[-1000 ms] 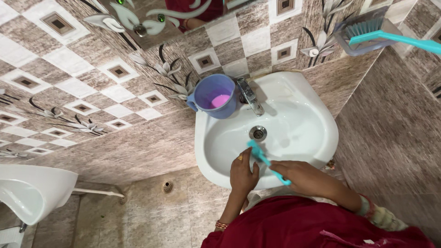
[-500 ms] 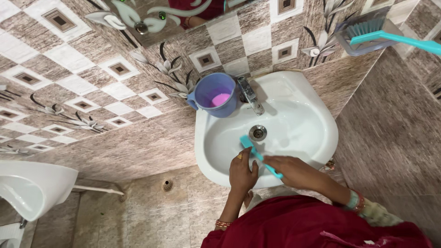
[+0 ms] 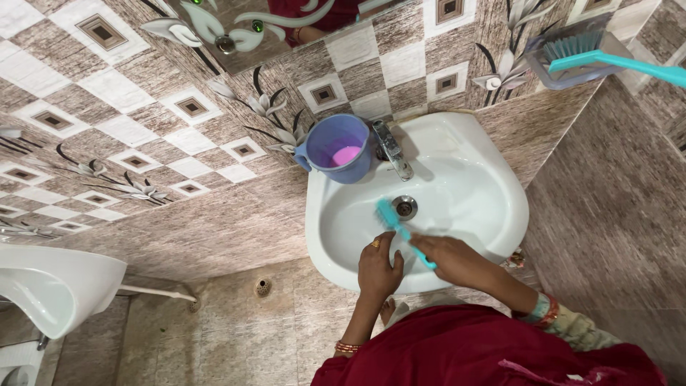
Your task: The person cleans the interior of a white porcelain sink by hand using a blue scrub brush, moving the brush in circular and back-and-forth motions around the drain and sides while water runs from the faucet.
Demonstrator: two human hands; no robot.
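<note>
A white wall-mounted sink (image 3: 486, 207) fills the middle of the view, with a metal tap (image 3: 393, 150) at its back and a drain (image 3: 405, 207) in the bowl. My right hand (image 3: 457, 261) grips the handle of a small teal brush (image 3: 393, 218), whose head rests in the bowl just left of the drain. My left hand (image 3: 379, 271) lies flat on the sink's near rim, fingers together, holding nothing. A blue mug (image 3: 337, 150) with pink liquid inside stands on the sink's back left corner.
A larger teal brush (image 3: 593, 53) sits in a holder on the wall at upper right. A mirror (image 3: 271, 28) hangs above the sink. Another white basin (image 3: 57, 286) juts out at lower left. A floor drain (image 3: 262, 287) lies below the sink.
My right hand has pushed the teal brush up the bowl, its head now beside the drain. My left hand has stayed on the rim.
</note>
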